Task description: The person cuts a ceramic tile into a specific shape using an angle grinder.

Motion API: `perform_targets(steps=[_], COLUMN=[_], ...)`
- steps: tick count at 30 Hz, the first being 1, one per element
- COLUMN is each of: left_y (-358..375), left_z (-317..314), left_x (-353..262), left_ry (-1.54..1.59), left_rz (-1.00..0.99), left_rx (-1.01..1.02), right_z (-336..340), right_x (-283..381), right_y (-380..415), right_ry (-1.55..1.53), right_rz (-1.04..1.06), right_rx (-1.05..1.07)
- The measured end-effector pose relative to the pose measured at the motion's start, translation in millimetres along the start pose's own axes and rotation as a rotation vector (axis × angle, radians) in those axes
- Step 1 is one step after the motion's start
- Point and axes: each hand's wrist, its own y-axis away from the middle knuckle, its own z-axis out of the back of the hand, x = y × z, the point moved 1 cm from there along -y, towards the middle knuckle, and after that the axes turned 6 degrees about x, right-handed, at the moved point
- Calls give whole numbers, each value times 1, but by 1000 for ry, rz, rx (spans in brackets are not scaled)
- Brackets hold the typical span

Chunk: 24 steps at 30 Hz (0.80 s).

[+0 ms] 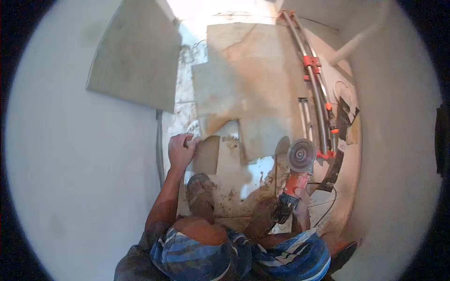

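My left hand [180, 151] is at the upper left corner of a small rectangular tile piece [206, 157], its fingers closed on that edge. Beside the piece, a large beige tile [243, 79] lies flat on the floor with a notch cut into its near left corner. On the right, my right hand [303, 204] grips a red and black angle grinder [296, 183]. The grinder's round cutting disc [302, 155] faces up, close to the large tile's right near corner.
A rail tile cutter [318, 89] with red and orange fittings lies along the right wall. A large tile panel [136, 56] leans on the left wall. A cord [334, 201] curves right of the grinder. Dirt and dark scraps [344, 112] mark the floor.
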Motion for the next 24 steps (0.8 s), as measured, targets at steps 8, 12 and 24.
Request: perform_targets(steps=[8, 12, 24], left_y=[-113, -123, -62], left_z=[-39, -37, -17], left_x=[-28, -21, -49], left_ry=[1141, 1314, 1004], left_rz=[380, 412, -356], left_rx=[364, 663, 463], right_z=[45, 54, 35], right_x=[19, 33, 74], right_y=[9, 17, 65], right_ry=[-131, -21, 0], right_rz=[-32, 85, 297], right_rx=[97, 42, -243])
